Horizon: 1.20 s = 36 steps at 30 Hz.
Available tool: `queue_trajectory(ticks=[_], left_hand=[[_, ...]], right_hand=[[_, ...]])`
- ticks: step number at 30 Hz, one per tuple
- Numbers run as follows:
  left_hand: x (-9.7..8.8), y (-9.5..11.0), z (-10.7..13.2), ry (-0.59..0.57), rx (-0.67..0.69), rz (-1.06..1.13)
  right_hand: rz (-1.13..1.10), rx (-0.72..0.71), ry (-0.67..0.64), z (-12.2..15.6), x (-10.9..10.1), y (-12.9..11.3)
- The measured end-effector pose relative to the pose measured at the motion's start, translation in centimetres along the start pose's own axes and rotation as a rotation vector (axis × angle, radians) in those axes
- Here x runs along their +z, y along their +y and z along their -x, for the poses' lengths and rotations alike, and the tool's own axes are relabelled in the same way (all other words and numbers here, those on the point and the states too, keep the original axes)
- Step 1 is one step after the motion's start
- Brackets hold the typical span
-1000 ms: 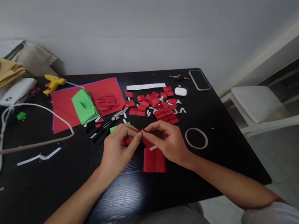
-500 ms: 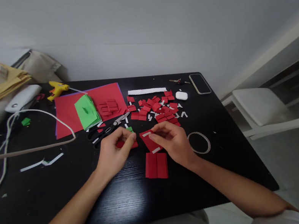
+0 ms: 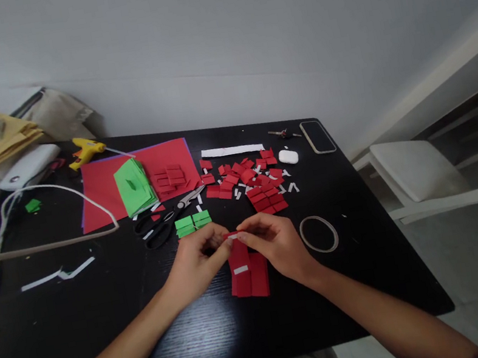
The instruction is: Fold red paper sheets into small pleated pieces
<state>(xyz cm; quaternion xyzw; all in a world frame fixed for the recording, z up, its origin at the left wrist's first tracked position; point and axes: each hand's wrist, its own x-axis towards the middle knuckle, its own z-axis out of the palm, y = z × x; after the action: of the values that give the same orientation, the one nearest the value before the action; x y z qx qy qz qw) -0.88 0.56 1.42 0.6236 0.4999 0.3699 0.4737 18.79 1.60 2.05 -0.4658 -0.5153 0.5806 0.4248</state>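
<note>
A small red paper piece [image 3: 237, 257] with two short white strips across it is held upright by its upper edge. My left hand [image 3: 202, 258] pinches its top left corner between thumb and fingers. At the top right corner, my right hand [image 3: 282, 246] grips it the same way, fingers closed. Just behind the piece's lower part lies a stack of red paper [image 3: 259, 277] on the black table. Cut green paper pieces [image 3: 193, 221] lie beyond my left hand.
Black-handled scissors [image 3: 159, 227], a pile of small red pieces [image 3: 247, 174] and a white strip [image 3: 232, 150] lie farther back. A green paper stack [image 3: 134, 187] rests on red sheets [image 3: 102, 188]. To the right are a cable loop [image 3: 332, 230], a white case [image 3: 288, 157] and a phone [image 3: 318, 136].
My left hand has moved right and now pinches the red piece too. The piece has turned more upright and come down over the red stack. The green pieces are uncovered.
</note>
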Motion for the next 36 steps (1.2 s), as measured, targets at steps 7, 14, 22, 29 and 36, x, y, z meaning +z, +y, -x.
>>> queue_trajectory(ticks=[7, 14, 22, 29, 36], left_hand=[[0.03, 0.24, -0.10, -0.043, -0.083, 0.071], [0.05, 0.36, -0.11, -0.060, -0.104, 0.163], [0.01, 0.66, -0.28, -0.058, -0.125, 0.221], [0.22, 0.71, -0.36, -0.008, -0.107, 0.226], [0.12, 0.81, -0.34, -0.007, -0.084, 0.210]], right_hand=[[0.014, 0.011, 0.040, 0.18, -0.15, 0.43], [0.010, 0.006, 0.060, 0.40, -0.21, 0.23], [0.045, -0.064, 0.082, 0.48, -0.28, 0.43], [0.039, -0.077, 0.095, 0.61, -0.12, 0.47], [0.026, -0.056, 0.112, 0.49, -0.12, 0.61]])
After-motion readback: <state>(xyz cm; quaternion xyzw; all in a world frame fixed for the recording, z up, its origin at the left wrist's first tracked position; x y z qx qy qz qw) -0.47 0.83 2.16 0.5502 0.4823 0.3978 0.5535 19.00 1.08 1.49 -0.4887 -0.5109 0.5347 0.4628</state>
